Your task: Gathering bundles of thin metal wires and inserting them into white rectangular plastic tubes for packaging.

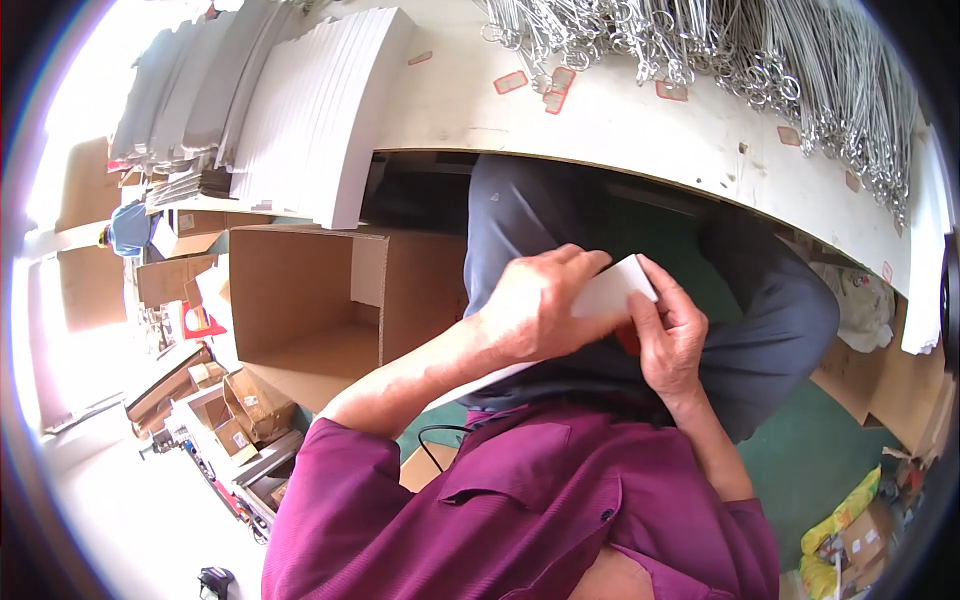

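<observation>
In front of my lap, both hands are on a long white cardboard piece [612,290]. My left hand [535,303] wraps around it from the left, with the fingers bent over its upper side. My right hand [672,335] pinches the far right end between thumb and fingers. The rest of the piece slants down to the lower left and passes behind my left forearm, which hides part of it. Just under the right thumb shows a small orange-red patch [628,340] that I cannot make out.
A white worktable [620,130] lies ahead, with bundles of metal wires with ring ends [700,50] at the back right. Stacked white cardboard pieces [310,110] stand at the left. An open brown carton [300,300] is below them. More boxes [245,410] lie at the lower left.
</observation>
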Tool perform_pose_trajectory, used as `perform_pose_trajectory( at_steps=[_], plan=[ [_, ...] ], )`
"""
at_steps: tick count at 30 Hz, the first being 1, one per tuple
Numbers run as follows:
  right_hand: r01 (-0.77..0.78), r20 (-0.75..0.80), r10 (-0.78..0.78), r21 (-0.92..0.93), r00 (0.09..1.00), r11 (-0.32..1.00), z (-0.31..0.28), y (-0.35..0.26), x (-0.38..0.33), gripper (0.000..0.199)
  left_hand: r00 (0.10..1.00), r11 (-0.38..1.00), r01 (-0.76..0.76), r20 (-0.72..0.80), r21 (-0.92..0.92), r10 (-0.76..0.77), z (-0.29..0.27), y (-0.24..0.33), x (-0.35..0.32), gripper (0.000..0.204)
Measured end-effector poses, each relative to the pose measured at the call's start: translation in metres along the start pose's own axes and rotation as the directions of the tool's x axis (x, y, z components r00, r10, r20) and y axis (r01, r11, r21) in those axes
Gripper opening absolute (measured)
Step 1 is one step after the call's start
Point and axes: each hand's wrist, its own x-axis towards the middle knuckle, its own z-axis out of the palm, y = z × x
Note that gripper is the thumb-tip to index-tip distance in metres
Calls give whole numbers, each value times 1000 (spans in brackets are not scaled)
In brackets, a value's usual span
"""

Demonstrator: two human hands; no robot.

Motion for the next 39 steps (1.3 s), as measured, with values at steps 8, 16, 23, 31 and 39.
perform_pose_trajectory(
  at_steps=[8,16,23,31,39],
  plan=[
    [18,87,-15,-34,996,999,-3,5,6,38,920,856,392,-126,336,-372,-44,-26,-10,51],
    [-31,85,28,29,996,999,-1,0,7,38,839,859,484,-368,167,-401,-42,-67,-42,32],
    [24,35,-24,-2,999,1000,-5,-12,23,38,962,958,268,-81,105,-261,-70,-9,-29,46],
    [107,-11,-107,21,994,994,-13,-22,39,39,964,972,179,171,151,-204,-43,10,-30,75],
    [200,-7,-202,-84,979,976,-26,-35,63,33,881,877,461,-188,139,-433,-76,-3,-6,65]
  ],
)
